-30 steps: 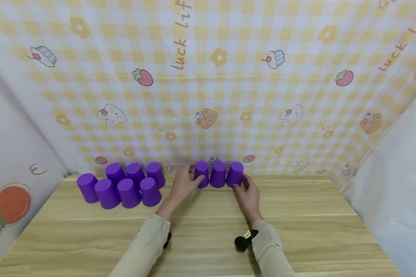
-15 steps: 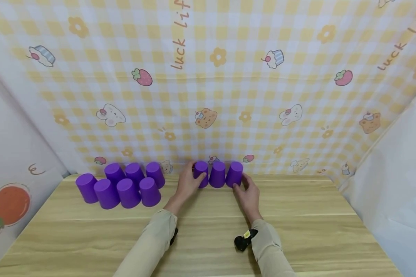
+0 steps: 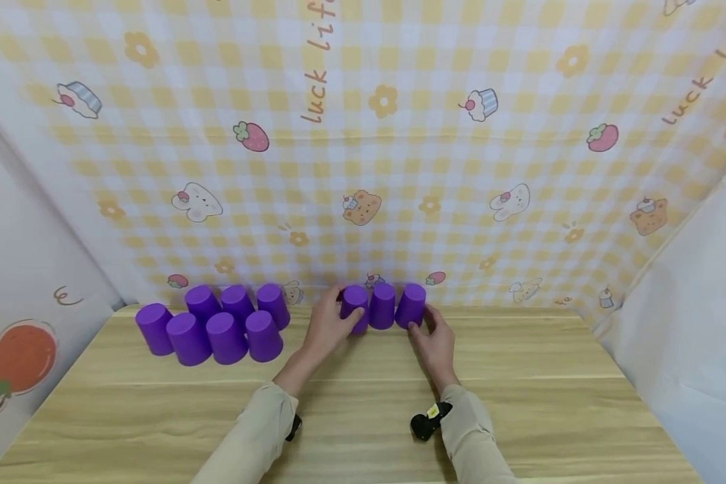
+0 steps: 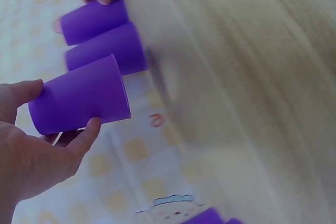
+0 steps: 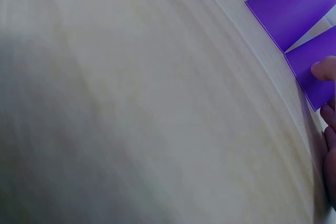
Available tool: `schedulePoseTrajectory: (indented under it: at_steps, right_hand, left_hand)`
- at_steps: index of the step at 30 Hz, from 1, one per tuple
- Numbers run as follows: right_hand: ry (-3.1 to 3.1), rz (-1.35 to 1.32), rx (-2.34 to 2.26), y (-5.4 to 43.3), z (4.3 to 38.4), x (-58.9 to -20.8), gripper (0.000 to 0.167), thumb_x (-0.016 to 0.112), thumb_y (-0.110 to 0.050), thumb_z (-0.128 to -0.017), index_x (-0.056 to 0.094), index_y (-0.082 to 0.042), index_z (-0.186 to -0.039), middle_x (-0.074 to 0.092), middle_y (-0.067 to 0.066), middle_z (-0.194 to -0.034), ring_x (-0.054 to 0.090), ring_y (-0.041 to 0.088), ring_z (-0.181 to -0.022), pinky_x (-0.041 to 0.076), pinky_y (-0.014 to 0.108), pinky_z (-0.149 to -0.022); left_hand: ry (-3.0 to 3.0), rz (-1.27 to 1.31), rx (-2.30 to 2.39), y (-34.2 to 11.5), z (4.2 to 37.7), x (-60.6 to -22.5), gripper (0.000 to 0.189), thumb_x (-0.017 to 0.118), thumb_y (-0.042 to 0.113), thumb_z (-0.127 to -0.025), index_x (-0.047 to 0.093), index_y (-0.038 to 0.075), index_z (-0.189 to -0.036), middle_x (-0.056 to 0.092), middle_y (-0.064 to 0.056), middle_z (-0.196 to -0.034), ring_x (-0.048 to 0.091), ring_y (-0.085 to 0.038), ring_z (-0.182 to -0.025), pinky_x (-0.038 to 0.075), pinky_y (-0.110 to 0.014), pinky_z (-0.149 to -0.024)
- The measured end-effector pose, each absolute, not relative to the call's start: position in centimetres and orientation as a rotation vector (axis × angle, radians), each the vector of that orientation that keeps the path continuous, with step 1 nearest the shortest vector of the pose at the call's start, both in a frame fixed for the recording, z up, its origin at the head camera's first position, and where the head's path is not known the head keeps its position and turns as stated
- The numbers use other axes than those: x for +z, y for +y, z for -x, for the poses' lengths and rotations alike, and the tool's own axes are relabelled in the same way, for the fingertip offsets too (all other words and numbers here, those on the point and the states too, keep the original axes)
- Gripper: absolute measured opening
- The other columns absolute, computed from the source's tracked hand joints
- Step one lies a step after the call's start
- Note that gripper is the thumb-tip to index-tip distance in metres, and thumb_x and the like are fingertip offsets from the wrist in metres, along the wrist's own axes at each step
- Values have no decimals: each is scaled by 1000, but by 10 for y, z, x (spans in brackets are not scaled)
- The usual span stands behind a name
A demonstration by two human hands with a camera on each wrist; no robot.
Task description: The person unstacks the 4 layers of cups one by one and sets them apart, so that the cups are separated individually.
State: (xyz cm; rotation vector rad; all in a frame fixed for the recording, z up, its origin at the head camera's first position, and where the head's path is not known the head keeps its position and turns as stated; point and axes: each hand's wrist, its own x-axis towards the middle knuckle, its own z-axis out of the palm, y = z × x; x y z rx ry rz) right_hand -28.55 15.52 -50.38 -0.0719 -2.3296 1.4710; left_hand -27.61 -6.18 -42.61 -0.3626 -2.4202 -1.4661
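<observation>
Three purple cups stand upside down in a row by the back cloth. My left hand [image 3: 327, 328] grips the leftmost cup [image 3: 355, 310], thumb on its near side; in the left wrist view this cup [image 4: 79, 98] sits out of line with its neighbours, its rim showing. Beside it the middle cup [image 3: 382, 306] is untouched by either hand. My right hand [image 3: 435, 343] holds the rightmost cup [image 3: 411, 306] low on its right side, and the right wrist view has the thumb [image 5: 323, 69] against that cup [image 5: 310, 72].
Several more purple cups [image 3: 226, 337] stand upside down in two rows on the left of the wooden table [image 3: 520, 390]. A yellow checked cloth [image 3: 435, 148] hangs right behind the table. White side walls [image 3: 690, 323] flank it.
The leftmost cup of the three has shifted slightly toward me in my left hand. My left forearm moved right, then back left. My right hand and its cup stay in place.
</observation>
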Motion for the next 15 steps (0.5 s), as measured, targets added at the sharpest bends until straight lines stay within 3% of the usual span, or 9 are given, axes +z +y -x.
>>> schedulePoseTrajectory:
  at_steps: [10, 15]
  right_hand:
    - [-2318, 57, 1472, 156, 285, -504, 48, 69, -3, -81, 51, 4, -126, 56, 23, -123, 52, 32, -115, 41, 36, -99]
    - [-2315, 61, 1495, 155, 285, -504, 48, 68, -5, -82, 51, 3, -126, 55, 22, -124, 52, 31, -116, 41, 35, -100]
  left_hand:
    - [-2525, 437, -1497, -103, 227, -389, 50, 73, 14, -80, 53, 6, -126, 57, -11, -120, 54, -25, -110, 53, -32, -80]
    - [-2549, 390, -1383, -139, 213, -380, 52, 76, 15, -79, 54, 6, -125, 60, -11, -114, 59, -24, -101, 55, -30, -76]
